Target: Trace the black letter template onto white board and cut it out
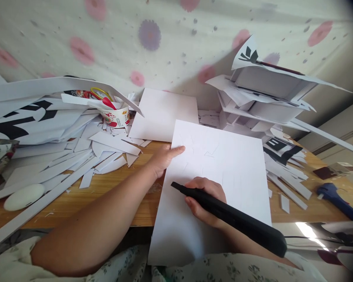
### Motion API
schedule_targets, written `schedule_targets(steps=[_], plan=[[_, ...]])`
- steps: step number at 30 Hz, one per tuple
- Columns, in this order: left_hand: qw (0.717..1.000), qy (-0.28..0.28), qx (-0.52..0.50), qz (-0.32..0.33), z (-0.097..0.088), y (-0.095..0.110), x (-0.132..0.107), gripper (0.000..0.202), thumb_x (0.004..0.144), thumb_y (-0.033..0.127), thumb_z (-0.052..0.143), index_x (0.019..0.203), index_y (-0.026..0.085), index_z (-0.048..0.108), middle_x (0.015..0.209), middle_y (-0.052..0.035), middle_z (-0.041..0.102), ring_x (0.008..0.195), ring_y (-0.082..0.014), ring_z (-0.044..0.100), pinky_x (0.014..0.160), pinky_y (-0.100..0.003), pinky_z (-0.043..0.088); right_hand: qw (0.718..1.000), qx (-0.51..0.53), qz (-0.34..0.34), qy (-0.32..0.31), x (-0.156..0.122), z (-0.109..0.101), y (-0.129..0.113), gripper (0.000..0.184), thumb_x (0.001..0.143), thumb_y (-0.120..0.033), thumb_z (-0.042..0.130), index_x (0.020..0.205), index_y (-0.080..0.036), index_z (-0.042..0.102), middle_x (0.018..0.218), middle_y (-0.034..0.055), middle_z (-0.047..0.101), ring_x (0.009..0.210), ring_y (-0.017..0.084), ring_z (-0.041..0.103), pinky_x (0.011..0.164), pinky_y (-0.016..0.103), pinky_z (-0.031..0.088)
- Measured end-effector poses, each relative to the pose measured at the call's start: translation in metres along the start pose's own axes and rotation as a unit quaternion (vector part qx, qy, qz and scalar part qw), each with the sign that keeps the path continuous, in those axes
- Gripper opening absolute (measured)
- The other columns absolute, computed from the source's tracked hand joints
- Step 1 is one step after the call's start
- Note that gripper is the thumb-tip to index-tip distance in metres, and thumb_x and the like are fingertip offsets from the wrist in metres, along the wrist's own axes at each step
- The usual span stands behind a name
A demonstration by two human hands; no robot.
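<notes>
A large white foam board (241,176) leans from the table edge toward my lap, its face marked with several thin cut lines. My left hand (164,157) grips the board's left edge, thumb on top and the other fingers mostly hidden beneath. In my right hand (207,197) is a black utility knife (241,223), held between thumb and curled fingers. The knife's tip points to the upper left, low over the board's left part; whether it touches the surface I cannot tell. My right hand is at the middle of the board.
Behind lies another white board (167,113). Paper scraps (88,149) heap up on the left around a printed paper cup (115,116) holding scissors (101,94). A white oval object (24,197) lies nearer. To the right are a stacked white board structure (270,90) and a blue-handled tool (338,201).
</notes>
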State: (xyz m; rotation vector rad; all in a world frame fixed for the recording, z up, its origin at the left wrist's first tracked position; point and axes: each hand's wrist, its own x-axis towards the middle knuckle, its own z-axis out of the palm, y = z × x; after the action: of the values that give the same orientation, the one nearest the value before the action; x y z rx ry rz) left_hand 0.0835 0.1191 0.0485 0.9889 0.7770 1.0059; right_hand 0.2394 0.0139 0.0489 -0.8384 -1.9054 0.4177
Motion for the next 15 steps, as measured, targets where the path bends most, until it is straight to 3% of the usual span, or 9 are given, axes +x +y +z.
schedule_targets(steps=[4, 8, 15], plan=[[1.000, 0.019, 0.007, 0.001, -0.0001, -0.0049, 0.0038, 0.037, 0.063, 0.045, 0.081, 0.081, 0.014, 0.072, 0.079, -0.0105, 0.071, 0.063, -0.0210, 0.063, 0.060, -0.030, 0.048, 1.000, 0.004, -0.003, -0.008, -0.0003, 0.0020, 0.0050, 0.013, 0.078, -0.017, 0.060, 0.090, -0.020, 0.058, 0.068, -0.0029, 0.064, 0.053, 0.008, 0.056, 0.051, 0.018, 0.047], [0.999, 0.042, 0.020, 0.007, 0.0009, -0.0060, 0.0041, 0.035, 0.064, 0.046, 0.080, 0.077, 0.014, 0.072, 0.077, -0.0097, 0.071, 0.062, -0.0205, 0.062, 0.059, -0.029, 0.047, 0.998, -0.021, -0.047, -0.031, 0.0015, 0.0030, 0.0065, 0.015, 0.079, -0.017, 0.057, 0.093, -0.020, 0.057, 0.067, -0.0029, 0.063, 0.054, 0.008, 0.056, 0.052, 0.019, 0.047], [0.998, 0.046, 0.031, 0.008, -0.0014, -0.0093, 0.0050, 0.036, 0.064, 0.048, 0.079, 0.078, 0.015, 0.072, 0.080, -0.0107, 0.071, 0.064, -0.0222, 0.064, 0.059, -0.030, 0.047, 0.995, -0.051, -0.074, -0.039, 0.0010, 0.0051, 0.0082, 0.015, 0.081, -0.018, 0.054, 0.096, -0.021, 0.055, 0.067, -0.0027, 0.061, 0.054, 0.009, 0.055, 0.052, 0.020, 0.047]])
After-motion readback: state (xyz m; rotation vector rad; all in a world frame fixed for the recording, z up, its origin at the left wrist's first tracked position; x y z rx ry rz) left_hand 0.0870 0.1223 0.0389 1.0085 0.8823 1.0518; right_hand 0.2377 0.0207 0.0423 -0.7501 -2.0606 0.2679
